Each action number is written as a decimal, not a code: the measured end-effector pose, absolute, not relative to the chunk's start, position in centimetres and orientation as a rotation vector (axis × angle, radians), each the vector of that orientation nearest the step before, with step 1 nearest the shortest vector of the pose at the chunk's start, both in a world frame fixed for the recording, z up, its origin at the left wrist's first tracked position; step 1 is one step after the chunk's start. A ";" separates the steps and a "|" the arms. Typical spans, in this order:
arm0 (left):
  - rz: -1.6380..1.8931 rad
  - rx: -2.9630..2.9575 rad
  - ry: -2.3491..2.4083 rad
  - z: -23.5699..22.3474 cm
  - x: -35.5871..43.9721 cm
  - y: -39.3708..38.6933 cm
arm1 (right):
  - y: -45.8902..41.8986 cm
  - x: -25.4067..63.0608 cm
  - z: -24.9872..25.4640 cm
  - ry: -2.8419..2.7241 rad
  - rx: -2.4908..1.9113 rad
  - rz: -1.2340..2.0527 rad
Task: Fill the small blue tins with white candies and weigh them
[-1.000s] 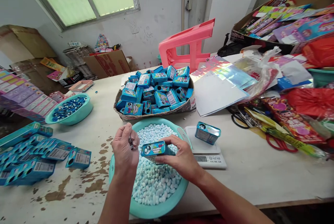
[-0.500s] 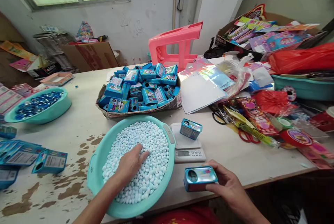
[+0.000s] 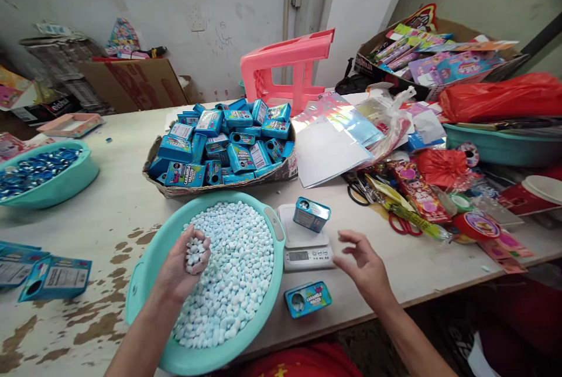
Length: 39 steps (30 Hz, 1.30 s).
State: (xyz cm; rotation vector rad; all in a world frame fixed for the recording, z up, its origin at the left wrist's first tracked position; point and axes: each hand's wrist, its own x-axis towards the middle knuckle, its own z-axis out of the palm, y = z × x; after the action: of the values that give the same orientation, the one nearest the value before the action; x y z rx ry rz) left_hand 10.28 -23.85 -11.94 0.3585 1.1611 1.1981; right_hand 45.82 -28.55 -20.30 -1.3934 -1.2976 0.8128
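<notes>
My left hand (image 3: 184, 263) is cupped around a handful of small pale candies (image 3: 196, 253), palm up over the teal basin (image 3: 144, 271). The basin holds a broad heap of the same white and light blue candies (image 3: 239, 271). My right hand (image 3: 362, 266) is empty with its fingers apart, just right of the kitchen scale (image 3: 298, 256). On the scale's plate stands a blue candy box (image 3: 311, 214) with a round hole showing candies. Another blue candy box (image 3: 308, 300) rests on the table in front of the scale, its hole facing up.
A carton tray (image 3: 228, 181) piled with blue boxes stands behind the basin. Further left are a teal bowl of blue wrapped pieces (image 3: 35, 169) and open boxes (image 3: 57, 277). Scissors (image 3: 401, 225), packets and a pink stool (image 3: 287, 64) sit right and back.
My left hand has risen from the heap and turned up with candies in it. My right hand has let go of the blue box, now on the table, and moved up beside the scale.
</notes>
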 end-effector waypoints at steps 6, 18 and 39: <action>1.115 0.213 1.179 -12.4 11.3 -23.0 | -21.4 43.4 -18.8 -1.254 -1.454 0.804; 1.607 0.500 0.932 -3.9 15.4 -21.7 | -23.5 33.1 -9.7 -1.693 -1.025 0.883; 0.819 1.790 1.995 -11.3 10.0 -25.0 | -23.0 39.0 -13.8 -1.181 -1.121 1.077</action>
State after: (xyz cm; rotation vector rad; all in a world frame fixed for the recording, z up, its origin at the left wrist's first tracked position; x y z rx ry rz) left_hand 9.97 -25.04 -11.27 1.7902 1.9947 0.8193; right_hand 38.96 -22.96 -13.80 -1.1211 -1.1812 1.0773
